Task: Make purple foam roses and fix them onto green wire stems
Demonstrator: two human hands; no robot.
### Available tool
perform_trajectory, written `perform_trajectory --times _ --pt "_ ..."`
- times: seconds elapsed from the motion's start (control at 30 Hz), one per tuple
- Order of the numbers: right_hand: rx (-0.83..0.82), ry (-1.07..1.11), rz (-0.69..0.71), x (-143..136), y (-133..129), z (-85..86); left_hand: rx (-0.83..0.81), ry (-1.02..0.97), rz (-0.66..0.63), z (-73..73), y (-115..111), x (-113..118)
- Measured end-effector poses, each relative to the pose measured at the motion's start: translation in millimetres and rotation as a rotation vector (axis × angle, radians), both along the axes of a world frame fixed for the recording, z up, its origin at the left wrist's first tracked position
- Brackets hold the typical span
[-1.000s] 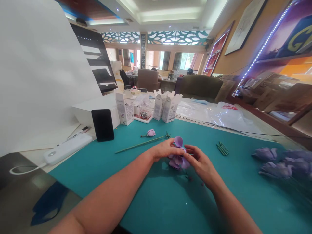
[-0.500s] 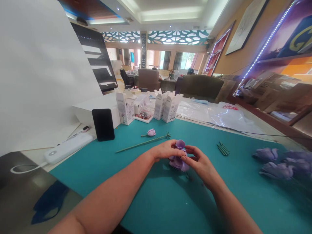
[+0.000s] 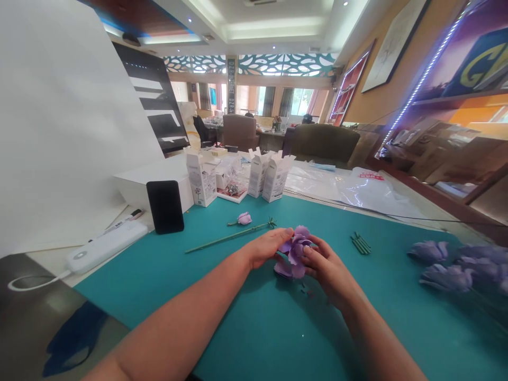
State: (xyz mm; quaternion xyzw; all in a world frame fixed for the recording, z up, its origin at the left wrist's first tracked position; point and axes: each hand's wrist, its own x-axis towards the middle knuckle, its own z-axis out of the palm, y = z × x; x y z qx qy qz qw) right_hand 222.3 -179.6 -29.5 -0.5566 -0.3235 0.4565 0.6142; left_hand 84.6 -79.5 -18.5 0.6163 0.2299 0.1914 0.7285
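Between my hands is a purple artificial flower (image 3: 297, 251) with several scalloped petals, held just over the teal mat (image 3: 254, 323). My left hand (image 3: 270, 247) pinches its petals from the left, thumb on top. From the right, my right hand (image 3: 319, 259) grips the petals between thumb and fingers. Some small dark bits (image 3: 306, 290) lie on the mat just below the flower. Beyond my left hand lie a green stem (image 3: 226, 238) with a leafy tip and a small pale purple bud (image 3: 244, 218).
Several short green stem pieces (image 3: 361, 243) lie to the right, and several purple flowers (image 3: 446, 278) at the far right. White open boxes (image 3: 202, 182), a tray (image 3: 232, 197) of small parts, a black tablet-like panel (image 3: 165, 207) and a white power strip (image 3: 109, 246) line the back and left.
The flower has been turned, so more of its open petals face me. My right thumb has shifted along the petals. The whole view has shifted slightly.
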Motion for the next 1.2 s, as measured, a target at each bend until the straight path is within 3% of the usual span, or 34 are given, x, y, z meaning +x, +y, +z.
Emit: perform_trajectory --times 0.4,0.6,0.93,1.07,1.2 --pt "-0.033 -0.060 0.086 0 0 -1.4 0.116 0.067 0.039 -6.8 0 4" --pt "-0.027 -0.041 0.055 -2 0 -0.3 0.163 0.076 0.056 -5.6 -2 3" --pt "0.032 0.181 -0.004 -2 2 -0.1 0.058 0.066 0.098 -3.9 0 3" --pt "0.075 0.286 0.034 4 4 -0.6 0.182 0.114 0.060 -2.3 -2 1" --pt "0.126 0.313 -0.044 6 4 0.3 0.424 0.253 -0.015 1.3 -4 0"
